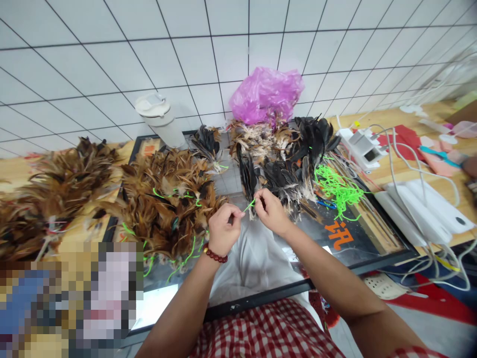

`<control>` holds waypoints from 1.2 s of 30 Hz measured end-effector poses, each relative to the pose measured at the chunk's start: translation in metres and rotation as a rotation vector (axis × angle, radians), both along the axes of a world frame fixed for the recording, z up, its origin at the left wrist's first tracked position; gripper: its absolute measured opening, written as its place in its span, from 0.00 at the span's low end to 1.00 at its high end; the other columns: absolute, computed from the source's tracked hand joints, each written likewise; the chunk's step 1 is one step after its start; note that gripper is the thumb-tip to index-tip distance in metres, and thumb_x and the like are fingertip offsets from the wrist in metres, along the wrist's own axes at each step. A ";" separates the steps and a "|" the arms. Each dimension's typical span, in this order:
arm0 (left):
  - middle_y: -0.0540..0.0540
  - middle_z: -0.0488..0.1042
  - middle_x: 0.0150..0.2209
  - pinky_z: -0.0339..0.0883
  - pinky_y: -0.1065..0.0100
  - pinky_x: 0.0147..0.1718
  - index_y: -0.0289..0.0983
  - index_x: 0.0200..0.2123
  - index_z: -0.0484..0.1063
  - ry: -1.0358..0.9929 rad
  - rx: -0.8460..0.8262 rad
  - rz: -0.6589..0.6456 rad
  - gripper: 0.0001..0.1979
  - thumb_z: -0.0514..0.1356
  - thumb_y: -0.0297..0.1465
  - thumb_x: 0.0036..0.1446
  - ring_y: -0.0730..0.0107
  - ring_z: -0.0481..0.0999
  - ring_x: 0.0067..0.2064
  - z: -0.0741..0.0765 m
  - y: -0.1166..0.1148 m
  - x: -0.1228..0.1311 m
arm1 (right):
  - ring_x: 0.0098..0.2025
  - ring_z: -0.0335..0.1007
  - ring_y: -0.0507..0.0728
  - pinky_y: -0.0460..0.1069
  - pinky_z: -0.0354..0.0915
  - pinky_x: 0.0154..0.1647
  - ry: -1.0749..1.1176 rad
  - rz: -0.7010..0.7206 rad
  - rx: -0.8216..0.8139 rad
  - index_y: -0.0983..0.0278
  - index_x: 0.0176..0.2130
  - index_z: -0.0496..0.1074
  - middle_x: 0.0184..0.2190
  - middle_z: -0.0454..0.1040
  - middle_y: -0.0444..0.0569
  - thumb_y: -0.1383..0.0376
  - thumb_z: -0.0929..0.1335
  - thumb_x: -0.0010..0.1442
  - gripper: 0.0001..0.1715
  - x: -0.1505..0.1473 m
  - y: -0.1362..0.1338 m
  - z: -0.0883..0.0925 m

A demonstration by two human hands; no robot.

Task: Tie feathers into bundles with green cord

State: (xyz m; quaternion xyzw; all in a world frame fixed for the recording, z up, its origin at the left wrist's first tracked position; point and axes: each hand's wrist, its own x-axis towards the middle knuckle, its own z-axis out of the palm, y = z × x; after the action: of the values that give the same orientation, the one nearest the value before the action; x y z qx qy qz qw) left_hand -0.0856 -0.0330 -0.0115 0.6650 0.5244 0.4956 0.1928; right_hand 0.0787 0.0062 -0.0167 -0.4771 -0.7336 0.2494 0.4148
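Observation:
A short bright green string [249,205] is stretched between my two hands over the near middle of the board. My left hand [225,227], with a red bead bracelet on its wrist, pinches one end. The other end is pinched by my right hand [272,211], close to the dark feathers. Just behind the fingers stands a small bunch of black feathers [246,171]; whether the string goes around it I cannot tell. Brown feather bunches [167,184], some with green ties, lie left of my hands. On the right is a loose heap of green strings [337,189].
A pink plastic bag [266,94] and a white lidded cup [160,119] stand by the tiled wall. More brown feathers [74,179] lie far left. White chargers [367,146], cables and a white box [428,209] crowd the right side. The board has a raised black frame [387,258].

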 end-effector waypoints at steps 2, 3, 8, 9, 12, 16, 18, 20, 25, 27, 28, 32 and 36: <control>0.50 0.73 0.27 0.67 0.71 0.31 0.37 0.26 0.67 -0.039 -0.102 0.017 0.05 0.60 0.28 0.53 0.74 0.73 0.29 -0.003 0.000 0.000 | 0.31 0.64 0.53 0.47 0.61 0.35 0.013 0.018 -0.020 0.63 0.35 0.63 0.29 0.68 0.46 0.67 0.59 0.61 0.05 0.000 0.000 0.000; 0.50 0.74 0.27 0.68 0.71 0.31 0.37 0.29 0.68 -0.075 -0.175 0.016 0.03 0.60 0.30 0.54 0.74 0.73 0.29 -0.005 0.000 0.001 | 0.30 0.64 0.52 0.47 0.61 0.35 0.024 0.037 -0.032 0.63 0.35 0.63 0.29 0.68 0.46 0.66 0.59 0.62 0.05 0.000 0.000 0.001; 0.49 0.74 0.28 0.70 0.68 0.25 0.36 0.38 0.69 -0.517 -0.574 -0.101 0.14 0.59 0.41 0.55 0.71 0.75 0.26 -0.001 0.001 0.009 | 0.35 0.65 0.53 0.47 0.62 0.39 0.077 0.189 0.013 0.64 0.36 0.65 0.32 0.69 0.48 0.66 0.60 0.63 0.07 0.002 0.000 0.003; 0.49 0.74 0.28 0.70 0.68 0.25 0.36 0.38 0.69 -0.621 -0.616 -0.120 0.16 0.60 0.42 0.54 0.71 0.75 0.25 0.001 0.001 0.011 | 0.37 0.66 0.53 0.48 0.63 0.41 0.086 0.217 0.035 0.64 0.36 0.66 0.33 0.69 0.49 0.66 0.60 0.64 0.07 0.002 0.000 0.003; 0.50 0.74 0.26 0.69 0.70 0.25 0.35 0.36 0.67 -0.823 -0.642 -0.143 0.15 0.65 0.39 0.50 0.74 0.73 0.25 0.005 0.002 0.015 | 0.40 0.66 0.53 0.49 0.63 0.43 0.109 0.268 0.047 0.63 0.35 0.68 0.35 0.69 0.50 0.65 0.62 0.63 0.07 0.001 -0.002 0.004; 0.53 0.71 0.23 0.64 0.74 0.24 0.35 0.32 0.68 -0.822 -0.553 -0.099 0.13 0.68 0.32 0.44 0.78 0.69 0.23 0.004 0.001 0.019 | 0.29 0.64 0.51 0.46 0.62 0.31 0.179 0.167 -0.182 0.63 0.34 0.67 0.28 0.68 0.44 0.59 0.63 0.62 0.10 -0.006 -0.005 0.003; 0.52 0.71 0.23 0.63 0.74 0.24 0.35 0.30 0.67 -0.778 -0.505 -0.073 0.11 0.67 0.31 0.45 0.79 0.67 0.23 0.002 0.000 0.022 | 0.23 0.59 0.49 0.45 0.57 0.25 0.168 0.069 -0.288 0.63 0.30 0.64 0.22 0.64 0.40 0.56 0.65 0.60 0.13 -0.010 -0.005 0.008; 0.51 0.72 0.26 0.64 0.73 0.28 0.35 0.30 0.67 -0.762 -0.448 -0.047 0.11 0.66 0.30 0.45 0.77 0.70 0.26 0.001 -0.001 0.024 | 0.21 0.55 0.49 0.45 0.52 0.22 0.069 0.024 -0.294 0.62 0.25 0.60 0.18 0.59 0.38 0.57 0.66 0.57 0.16 -0.015 0.001 0.021; 0.46 0.73 0.36 0.69 0.68 0.38 0.37 0.39 0.67 -0.770 -0.399 0.002 0.15 0.65 0.30 0.47 0.72 0.74 0.36 -0.004 0.000 0.025 | 0.21 0.54 0.49 0.45 0.50 0.24 -0.136 -0.014 -0.059 0.63 0.24 0.62 0.16 0.58 0.39 0.57 0.65 0.59 0.16 -0.041 0.044 0.076; 0.45 0.74 0.36 0.69 0.67 0.37 0.36 0.39 0.67 -0.757 -0.430 -0.016 0.14 0.64 0.30 0.48 0.72 0.73 0.35 -0.006 0.000 0.024 | 0.24 0.58 0.50 0.45 0.53 0.27 -0.221 -0.037 -0.027 0.64 0.23 0.65 0.18 0.62 0.41 0.58 0.66 0.59 0.17 -0.059 0.070 0.089; 0.45 0.74 0.36 0.69 0.67 0.37 0.36 0.40 0.67 -0.752 -0.438 -0.027 0.14 0.64 0.30 0.49 0.72 0.73 0.34 -0.008 0.000 0.024 | 0.25 0.61 0.51 0.46 0.55 0.29 -0.266 -0.038 -0.037 0.65 0.24 0.67 0.19 0.64 0.42 0.58 0.66 0.58 0.16 -0.068 0.083 0.092; 0.46 0.73 0.35 0.69 0.68 0.35 0.36 0.40 0.67 -0.749 -0.443 -0.041 0.14 0.64 0.29 0.49 0.73 0.73 0.33 -0.010 0.000 0.025 | 0.34 0.71 0.55 0.48 0.62 0.38 -0.306 -0.009 -0.115 0.67 0.36 0.74 0.29 0.75 0.48 0.57 0.69 0.57 0.15 -0.080 0.112 0.088; 0.47 0.73 0.34 0.70 0.69 0.34 0.36 0.40 0.67 -0.770 -0.428 -0.040 0.13 0.63 0.30 0.50 0.75 0.73 0.31 -0.010 0.000 0.026 | 0.36 0.73 0.56 0.50 0.65 0.42 -0.243 -0.029 0.000 0.65 0.43 0.75 0.35 0.78 0.49 0.62 0.70 0.55 0.16 -0.035 0.098 0.081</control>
State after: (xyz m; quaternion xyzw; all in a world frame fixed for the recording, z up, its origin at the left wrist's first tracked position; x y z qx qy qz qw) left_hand -0.0596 -0.0326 -0.0214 0.3868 0.4924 0.5836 0.5171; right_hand 0.0441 0.1042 0.0648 -0.5141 -0.7716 0.1837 0.3265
